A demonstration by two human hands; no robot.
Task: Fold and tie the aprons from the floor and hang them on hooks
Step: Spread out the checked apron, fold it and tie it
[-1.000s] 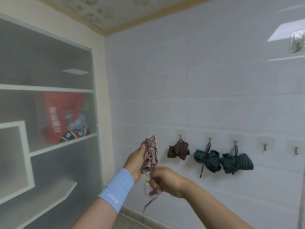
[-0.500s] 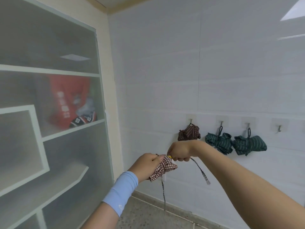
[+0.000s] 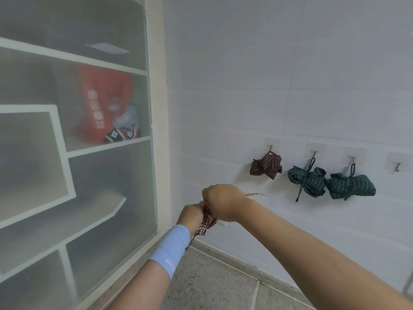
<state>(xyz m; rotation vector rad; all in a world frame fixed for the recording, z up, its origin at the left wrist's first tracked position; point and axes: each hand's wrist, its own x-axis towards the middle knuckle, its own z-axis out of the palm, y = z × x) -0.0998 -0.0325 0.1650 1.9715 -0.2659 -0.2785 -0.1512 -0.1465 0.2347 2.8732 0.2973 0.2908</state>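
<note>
Low against the white tiled wall [image 3: 245, 86], I've got the checked apron [image 3: 207, 220] bunched into a small bundle between both hands, well off the floor [image 3: 223, 287]. Left hand [image 3: 191, 214], the one with the blue wrist sleeve [image 3: 171, 250], is closed around the bundle from the left; its fingers are hidden behind the cloth, so how tight I can't tell. Right hand [image 3: 223, 201] sits above and just right of the bundle, curled into a fist and touching it, apparently pinching the tie string [image 3: 257, 194], whose free end sticks out sideways to the right past the wrist. So the string's long axis runs roughly level, pointing at the hooks, and another dark strand dangles below the left wrist. My read: knot is being cinched, not finished. Three bundles already hang: maroon striped apron [image 3: 266, 164], then two green striped aprons [image 3: 307, 181] and [image 3: 350, 185]. The empty hook [image 3: 397, 167] is rightmost, up and well to the right of my hands, past all three hung bundles. Right hand is the nearer one to it, so the carry should go rightward and up across the hung row. Risk as I see it: the loose string end snagging the green bundles on the way. Shelving [image 3: 73, 142] on the left isn't involved.
</note>
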